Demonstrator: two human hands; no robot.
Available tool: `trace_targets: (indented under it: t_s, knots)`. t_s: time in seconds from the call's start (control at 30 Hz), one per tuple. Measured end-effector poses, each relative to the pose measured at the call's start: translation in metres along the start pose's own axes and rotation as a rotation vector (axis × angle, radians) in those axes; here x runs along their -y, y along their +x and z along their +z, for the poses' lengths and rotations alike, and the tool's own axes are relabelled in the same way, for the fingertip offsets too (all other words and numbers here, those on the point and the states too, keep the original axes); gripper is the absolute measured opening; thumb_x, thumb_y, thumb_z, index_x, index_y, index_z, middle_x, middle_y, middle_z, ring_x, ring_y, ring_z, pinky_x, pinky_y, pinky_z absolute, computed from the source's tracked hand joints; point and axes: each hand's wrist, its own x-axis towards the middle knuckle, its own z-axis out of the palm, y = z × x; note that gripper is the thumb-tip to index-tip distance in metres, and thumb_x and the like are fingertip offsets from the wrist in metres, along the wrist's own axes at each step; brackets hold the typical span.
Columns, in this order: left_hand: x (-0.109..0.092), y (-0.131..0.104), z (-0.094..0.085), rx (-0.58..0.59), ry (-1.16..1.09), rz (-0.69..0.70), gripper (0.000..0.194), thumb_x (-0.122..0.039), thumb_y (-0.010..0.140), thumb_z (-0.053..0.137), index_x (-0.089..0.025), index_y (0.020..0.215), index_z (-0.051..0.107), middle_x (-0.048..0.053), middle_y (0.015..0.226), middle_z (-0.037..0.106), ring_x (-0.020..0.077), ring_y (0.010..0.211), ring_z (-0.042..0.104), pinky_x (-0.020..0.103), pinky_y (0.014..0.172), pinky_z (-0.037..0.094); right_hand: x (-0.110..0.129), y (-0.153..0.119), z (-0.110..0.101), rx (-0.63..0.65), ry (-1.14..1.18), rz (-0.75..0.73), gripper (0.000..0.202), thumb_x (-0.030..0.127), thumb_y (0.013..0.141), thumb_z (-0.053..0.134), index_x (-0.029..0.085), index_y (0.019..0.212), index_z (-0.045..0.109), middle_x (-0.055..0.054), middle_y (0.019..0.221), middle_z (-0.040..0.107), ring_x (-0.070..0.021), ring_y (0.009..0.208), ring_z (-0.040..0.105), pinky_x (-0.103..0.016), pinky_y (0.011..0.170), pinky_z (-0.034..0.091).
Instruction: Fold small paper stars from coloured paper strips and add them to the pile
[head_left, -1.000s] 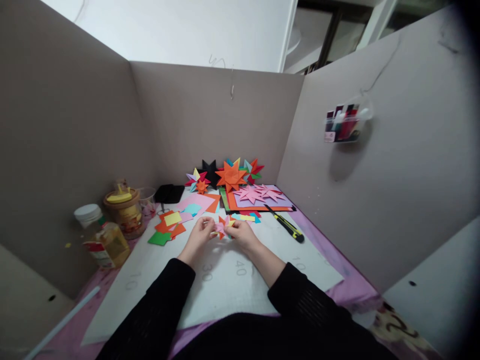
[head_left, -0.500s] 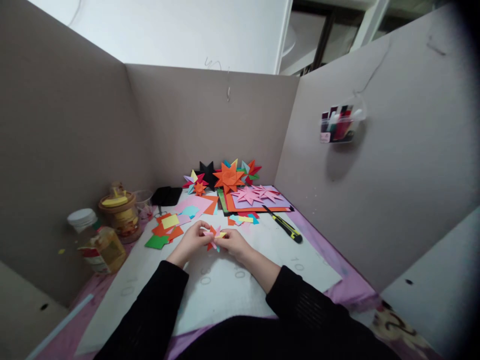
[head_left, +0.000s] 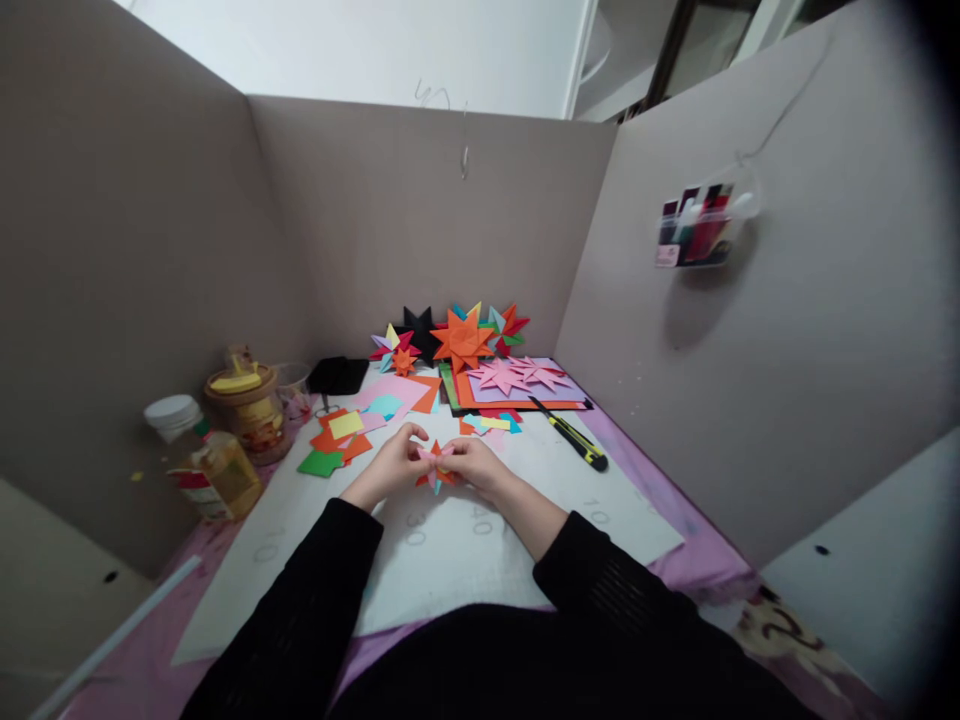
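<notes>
Between my two hands is a small folded paper star [head_left: 436, 478] with orange, pink and light blue points, held just above the white board [head_left: 450, 570]. My left hand [head_left: 394, 466] pinches its left side, and my right hand [head_left: 478, 467] pinches the right side. The fingertips cover part of the star's middle. Left of my left hand lie loose paper squares, among them a green one [head_left: 321, 463] and a yellow one [head_left: 346, 425]. Small paper pieces [head_left: 495, 424] lie just beyond my right hand.
A yellow-and-black utility knife [head_left: 574, 440] lies to the right. Finished paper stars [head_left: 463, 340] lean on the back wall, with pink stars [head_left: 502, 376] on stacked paper sheets. At left stand a jar of amber liquid [head_left: 217, 475], a lidded tub [head_left: 251, 415] and a clear cup [head_left: 292, 388].
The paper star has turned in my fingers; its yellow point at the right no longer shows. Both hands keep their pinch. The camera view has tilted down slightly.
</notes>
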Motion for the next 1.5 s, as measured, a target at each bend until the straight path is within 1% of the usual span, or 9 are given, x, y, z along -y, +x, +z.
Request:
trace_targets:
  t_s: [0.23,0.4,0.5,0.67,0.87,1.03,1.2,1.33,1.5]
  knots:
    - [0.000,0.000,0.000,-0.029,-0.132,-0.032,0.039,-0.033,0.072,0.061,-0.019,0.103,0.045,-0.001,0.068,0.061,0.0128,0.061,0.058,0.023,0.058,0.043,0.007,0.000,0.000,-0.123,-0.004,-0.079,0.018,0.026,0.059,0.066,0.015,0.052,0.054,0.005,0.043,0.047,-0.0067,0.042,0.038,-0.021,0.045,0.028]
    - [0.005,0.007,-0.007,-0.168,-0.322,-0.100,0.043,-0.042,0.073,0.061,-0.020,0.106,0.047,0.007,0.098,0.060,0.0153,0.083,0.061,0.028,0.071,0.048,0.010,0.003,-0.001,-0.226,-0.015,-0.124,0.019,0.027,0.060,0.064,0.015,0.051,0.052,0.005,0.044,0.046,-0.0067,0.044,0.038,-0.021,0.045,0.027]
    - [0.006,0.009,-0.010,-0.242,-0.353,-0.120,0.044,-0.042,0.069,0.065,-0.018,0.103,0.050,0.011,0.103,0.060,0.0165,0.086,0.061,0.029,0.072,0.048,0.008,0.004,-0.002,-0.267,-0.035,-0.149,0.020,0.028,0.061,0.063,0.015,0.051,0.052,0.005,0.045,0.046,-0.0072,0.045,0.038,-0.021,0.045,0.027]
    - [0.001,0.007,-0.006,-0.202,-0.390,-0.133,0.043,-0.035,0.067,0.069,-0.017,0.100,0.051,0.011,0.100,0.063,0.0161,0.081,0.062,0.030,0.072,0.048,0.006,0.004,-0.003,-0.276,-0.038,-0.178,0.019,0.028,0.062,0.062,0.016,0.052,0.052,0.004,0.047,0.048,-0.0082,0.047,0.040,-0.022,0.047,0.030]
    - [-0.005,0.002,0.003,-0.081,-0.339,-0.111,0.046,-0.022,0.062,0.070,-0.017,0.103,0.049,0.002,0.075,0.064,0.0133,0.067,0.061,0.024,0.062,0.044,0.006,0.004,-0.003,-0.264,-0.056,-0.229,0.019,0.028,0.063,0.059,0.016,0.051,0.051,0.004,0.047,0.047,-0.0087,0.047,0.040,-0.022,0.049,0.030]
    - [-0.005,0.001,0.005,-0.039,-0.295,-0.088,0.049,-0.020,0.061,0.067,-0.017,0.106,0.047,-0.001,0.070,0.062,0.0126,0.063,0.059,0.022,0.057,0.041,0.006,0.003,-0.002,-0.240,-0.082,-0.243,0.017,0.026,0.062,0.058,0.016,0.051,0.050,0.004,0.048,0.048,-0.0089,0.048,0.041,-0.022,0.050,0.031]
    - [-0.001,0.002,0.007,-0.117,-0.180,-0.039,0.047,-0.029,0.063,0.069,-0.017,0.104,0.049,-0.005,0.060,0.056,0.0109,0.053,0.055,0.020,0.052,0.037,0.004,0.002,0.000,-0.181,-0.120,-0.222,0.019,0.030,0.065,0.061,0.016,0.056,0.053,0.004,0.050,0.049,-0.0083,0.048,0.042,-0.021,0.049,0.031]
    - [0.003,0.005,0.007,-0.168,-0.172,-0.018,0.044,-0.030,0.062,0.070,-0.016,0.099,0.050,-0.006,0.055,0.056,0.0106,0.050,0.054,0.020,0.051,0.037,0.002,0.005,-0.002,-0.138,-0.010,-0.144,0.037,0.050,0.072,0.057,0.014,0.061,0.055,0.001,0.054,0.050,-0.0088,0.049,0.044,-0.021,0.048,0.033]
    - [0.005,0.008,0.004,-0.282,-0.242,0.007,0.045,-0.029,0.061,0.070,-0.016,0.099,0.049,-0.006,0.055,0.055,0.0089,0.049,0.052,0.019,0.052,0.038,0.003,0.007,-0.006,-0.248,0.087,-0.124,0.050,0.062,0.076,0.045,0.015,0.085,0.060,-0.005,0.077,0.059,-0.0115,0.059,0.052,-0.021,0.047,0.035]
